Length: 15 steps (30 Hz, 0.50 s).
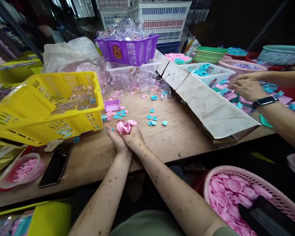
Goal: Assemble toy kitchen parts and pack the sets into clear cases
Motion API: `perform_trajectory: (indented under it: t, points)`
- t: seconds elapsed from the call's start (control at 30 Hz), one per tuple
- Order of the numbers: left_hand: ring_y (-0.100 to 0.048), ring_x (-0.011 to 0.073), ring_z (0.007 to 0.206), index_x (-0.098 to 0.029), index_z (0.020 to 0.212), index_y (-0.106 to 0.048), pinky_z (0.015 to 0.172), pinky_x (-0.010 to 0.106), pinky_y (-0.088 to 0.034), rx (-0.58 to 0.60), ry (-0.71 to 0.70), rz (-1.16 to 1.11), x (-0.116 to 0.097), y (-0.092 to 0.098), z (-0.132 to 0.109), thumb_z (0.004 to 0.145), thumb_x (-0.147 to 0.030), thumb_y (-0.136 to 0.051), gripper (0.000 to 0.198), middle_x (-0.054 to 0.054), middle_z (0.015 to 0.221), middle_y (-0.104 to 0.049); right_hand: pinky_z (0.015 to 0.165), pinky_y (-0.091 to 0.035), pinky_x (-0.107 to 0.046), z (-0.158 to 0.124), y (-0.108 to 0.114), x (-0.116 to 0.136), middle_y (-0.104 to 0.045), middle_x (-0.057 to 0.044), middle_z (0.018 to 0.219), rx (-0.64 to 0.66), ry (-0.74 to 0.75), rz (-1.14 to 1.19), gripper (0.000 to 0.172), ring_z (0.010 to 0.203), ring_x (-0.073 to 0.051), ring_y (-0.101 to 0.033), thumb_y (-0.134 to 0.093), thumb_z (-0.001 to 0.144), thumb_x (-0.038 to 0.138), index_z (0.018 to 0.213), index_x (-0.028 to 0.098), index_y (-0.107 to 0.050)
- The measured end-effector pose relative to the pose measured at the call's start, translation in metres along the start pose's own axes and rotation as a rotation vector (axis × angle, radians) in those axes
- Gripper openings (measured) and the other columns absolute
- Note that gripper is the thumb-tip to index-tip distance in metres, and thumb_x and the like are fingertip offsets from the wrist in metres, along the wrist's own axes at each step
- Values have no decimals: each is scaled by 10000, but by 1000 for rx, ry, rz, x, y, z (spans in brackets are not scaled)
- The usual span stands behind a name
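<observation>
In the middle of the table, my left hand (117, 140) and my right hand (135, 138) are pressed together at the wrists, cupped around several pink plastic pieces (124, 127). These are thin, rounded and shell-like; my fingers are mostly hidden beneath and behind them. Just beyond lie small teal and pink discs (119, 114) beside a purple open box (112, 105). To the right of my hands, several teal round pieces (154, 118) are scattered on the wood. A teal block (153, 97) and a clear plastic case (165, 91) sit farther back.
A yellow basket (98, 113) stands left, near a phone (56, 165) and a bowl of pink bits (5, 183). A purple basket (127, 50) stands behind. A cardboard divider (199, 98) runs along the right, with a co-worker's hands (247, 86) beyond. A pink basket (208, 173) sits lower right.
</observation>
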<state>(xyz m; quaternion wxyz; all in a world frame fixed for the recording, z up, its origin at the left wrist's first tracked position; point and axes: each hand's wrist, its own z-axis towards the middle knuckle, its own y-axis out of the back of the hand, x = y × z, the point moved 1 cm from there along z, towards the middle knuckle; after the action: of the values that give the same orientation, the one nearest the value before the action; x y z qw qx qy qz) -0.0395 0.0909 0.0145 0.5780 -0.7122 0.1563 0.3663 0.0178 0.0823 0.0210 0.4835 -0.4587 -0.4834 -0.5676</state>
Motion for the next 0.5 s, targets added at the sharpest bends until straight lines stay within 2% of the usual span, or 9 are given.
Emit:
perform_trajectory:
  t: [0.1, 0.23, 0.37, 0.43, 0.5]
  points:
    - [-770, 243, 1032, -225, 1075, -713, 1031, 378, -615, 27, 45, -60, 1, 0, -5, 857, -897, -623, 712, 67, 1032, -772, 1079, -604, -477, 2, 4, 5, -759, -31, 1026, -17, 1, -78, 289, 1057, -306, -732, -806, 739, 149, 1005, 243, -742]
    - [-773, 237, 1074, -238, 1180, -760, 1027, 360, -609, 48, 52, -74, 5, -4, -5, 889, -763, -711, 602, 66, 1121, -792, 1053, -618, -470, 8, 7, 5, -761, -30, 1014, 0, 5, -104, 337, 1040, -306, -750, -790, 720, 111, 1036, 221, -753]
    - [-771, 194, 933, -204, 1067, -802, 932, 295, -605, 6, 40, -132, 7, -7, -5, 845, -585, -789, 440, 49, 1016, -804, 960, -660, -406, 8, 12, 4, -773, -21, 1018, 32, -7, -88, 423, 972, -269, -768, -818, 717, 176, 1132, 222, -748]
    - [-767, 190, 886, -192, 1008, -799, 890, 290, -607, 3, 52, -162, 7, -6, -4, 839, -594, -776, 436, 48, 978, -805, 952, -662, -366, 5, 13, 5, -790, -25, 1063, 69, 3, -69, 467, 990, -252, -777, -830, 722, 218, 1179, 216, -737]
    - [-766, 198, 861, -196, 983, -784, 848, 303, -613, 11, 69, -155, 8, -5, -2, 849, -683, -733, 508, 54, 961, -804, 964, -657, -339, 4, 12, 7, -808, -25, 1115, 119, 18, -5, 492, 1031, -243, -787, -840, 754, 278, 1231, 226, -732]
